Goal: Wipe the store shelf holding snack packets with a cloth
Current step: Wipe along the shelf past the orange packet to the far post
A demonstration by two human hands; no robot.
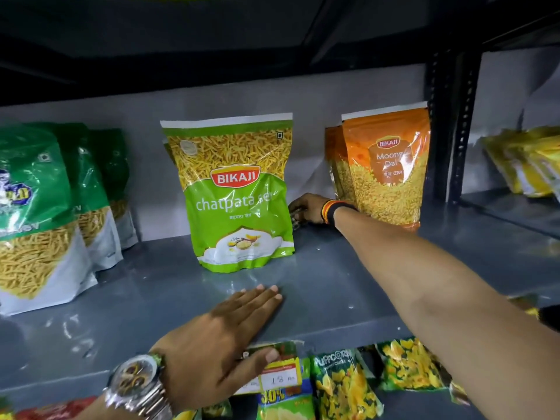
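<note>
The grey metal shelf [333,283] carries a light-green Chatpata Sev packet [239,192] standing in the middle and orange Moong Dal packets [388,171] to its right. My right hand [307,206] reaches deep into the gap between them, near the back wall, and grips a dark cloth [297,218] that is mostly hidden under the fingers. My left hand [224,338], with a wristwatch, lies flat on the shelf's front edge, fingers spread, thumb hanging over the edge and holding nothing. White specks and smears mark the shelf surface at the front left.
Several dark-green sev packets [36,207] stand in a row at the left. A black perforated upright [451,131] ends the shelf on the right, with yellow packets [527,162] beyond. Puffcorn packets [342,386] and a price tag [280,377] sit below the front edge.
</note>
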